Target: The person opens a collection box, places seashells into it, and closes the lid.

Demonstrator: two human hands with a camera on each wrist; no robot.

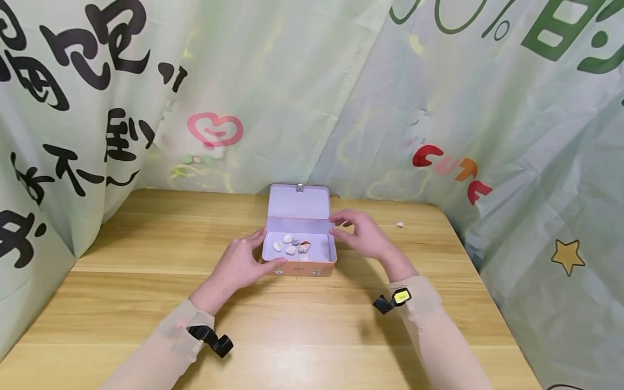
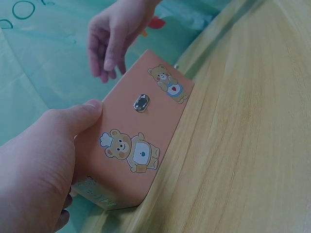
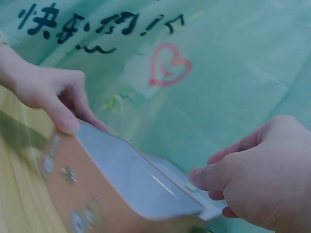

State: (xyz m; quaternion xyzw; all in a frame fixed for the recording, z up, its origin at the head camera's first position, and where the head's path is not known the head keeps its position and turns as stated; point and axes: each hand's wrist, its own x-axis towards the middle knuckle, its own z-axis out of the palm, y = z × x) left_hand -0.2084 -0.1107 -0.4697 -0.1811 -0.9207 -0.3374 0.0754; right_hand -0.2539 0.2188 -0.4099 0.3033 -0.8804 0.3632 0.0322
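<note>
An orange tin box (image 1: pixel 299 269) with a pale lilac inside stands with its hinged lid (image 1: pixel 299 201) raised. Several small seashells (image 1: pixel 291 250) lie in it, one with reddish-brown marks. My left hand (image 1: pixel 239 260) grips the box's left front corner, the thumb over the front rim and the fingers along the side. In the left wrist view, teddy bears decorate the tin's front (image 2: pixel 129 150) around a metal clasp (image 2: pixel 142 103). By the right rear edge, near the hinge, is my right hand (image 1: pixel 363 233). A gap shows between its thumb and forefinger; some fingertips are hidden.
A single small shell (image 1: pixel 400 224) lies on the wooden table (image 1: pixel 292 325) to the right of the box. Printed curtains (image 1: pixel 292 97) hang behind the table and along its sides. A camera is strapped to each wrist.
</note>
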